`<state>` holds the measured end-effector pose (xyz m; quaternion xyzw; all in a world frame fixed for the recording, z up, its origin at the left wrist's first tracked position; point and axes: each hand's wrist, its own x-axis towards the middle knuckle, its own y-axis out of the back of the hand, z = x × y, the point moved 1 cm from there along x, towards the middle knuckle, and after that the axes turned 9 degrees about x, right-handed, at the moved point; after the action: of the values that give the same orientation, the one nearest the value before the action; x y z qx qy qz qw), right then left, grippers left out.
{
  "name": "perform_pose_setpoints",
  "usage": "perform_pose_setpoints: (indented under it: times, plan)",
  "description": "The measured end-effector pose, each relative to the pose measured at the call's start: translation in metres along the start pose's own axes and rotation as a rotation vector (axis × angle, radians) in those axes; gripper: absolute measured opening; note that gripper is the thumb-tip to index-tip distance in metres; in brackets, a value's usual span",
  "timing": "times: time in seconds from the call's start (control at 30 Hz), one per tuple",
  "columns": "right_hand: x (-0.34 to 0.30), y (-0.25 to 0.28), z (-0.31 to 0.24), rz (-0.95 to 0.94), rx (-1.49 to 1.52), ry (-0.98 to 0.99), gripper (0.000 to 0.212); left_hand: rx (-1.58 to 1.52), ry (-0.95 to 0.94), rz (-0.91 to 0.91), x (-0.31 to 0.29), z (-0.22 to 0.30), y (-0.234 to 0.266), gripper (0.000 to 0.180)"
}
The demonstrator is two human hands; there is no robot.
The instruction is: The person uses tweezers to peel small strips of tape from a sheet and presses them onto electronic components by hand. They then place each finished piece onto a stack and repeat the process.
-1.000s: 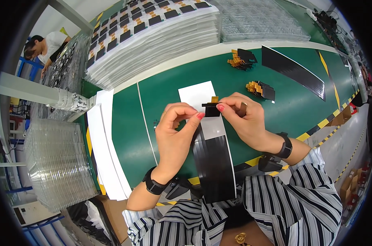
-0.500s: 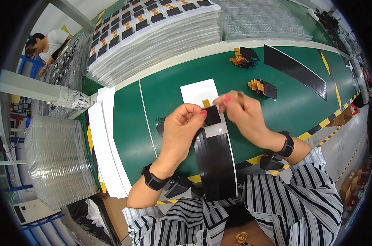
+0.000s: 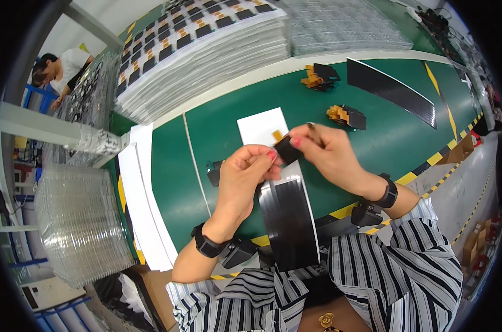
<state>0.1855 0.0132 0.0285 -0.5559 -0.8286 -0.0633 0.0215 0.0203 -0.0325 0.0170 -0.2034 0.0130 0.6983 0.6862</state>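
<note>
Over the green table, a small black display panel (image 3: 286, 151) with a short gold ribbon tail is between my hands, tilted. My right hand (image 3: 331, 157) pinches its upper right side; a small dark thing at these fingers is too unclear to name. My left hand (image 3: 242, 177) has thumb and forefinger pinched at the panel's lower left edge. Beneath lies a long strip of glossy black film (image 3: 288, 221) on pale backing, running toward my lap. A white sheet (image 3: 260, 125) lies beyond it. Left of my left hand is another small black panel (image 3: 214, 176), partly hidden.
Two piles of ribbon-tailed panels, one farther (image 3: 321, 77) and one nearer (image 3: 347, 117), lie at right beside a black film strip (image 3: 392, 91). Tall tray stacks (image 3: 206, 63) line the back. White sheets (image 3: 143, 205) and clear trays (image 3: 76, 216) stand left; a person (image 3: 68, 69) works beyond.
My right hand has moved from the ribbon tail onto the panel and pinches it. The panel has tilted, its right side higher. The view has shifted slightly.
</note>
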Motion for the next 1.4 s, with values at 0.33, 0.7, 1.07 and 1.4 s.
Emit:
perform_pose_setpoints:
  times: [0.33, 0.7, 1.07, 1.4]
  plan:
    - [-0.002, 0.134, 0.01, 0.207, -0.705, 0.26, 0.009, 0.151, 0.011, -0.022, 0.011, -0.008, -0.021, 0.017]
    - [-0.012, 0.129, 0.017, 0.143, -0.718, 0.254, 0.027, 0.143, 0.012, -0.023, 0.018, -0.015, -0.033, 0.016]
    - [-0.016, 0.039, 0.011, 0.019, -0.174, 0.263, 0.016, 1.67, -0.658, 0.065, -0.03, -0.011, -0.008, 0.022]
    - [0.009, -0.027, 0.072, -0.011, 0.464, -0.248, 0.018, 1.831, -0.641, 0.049, -0.043, -0.042, 0.036, 0.038]
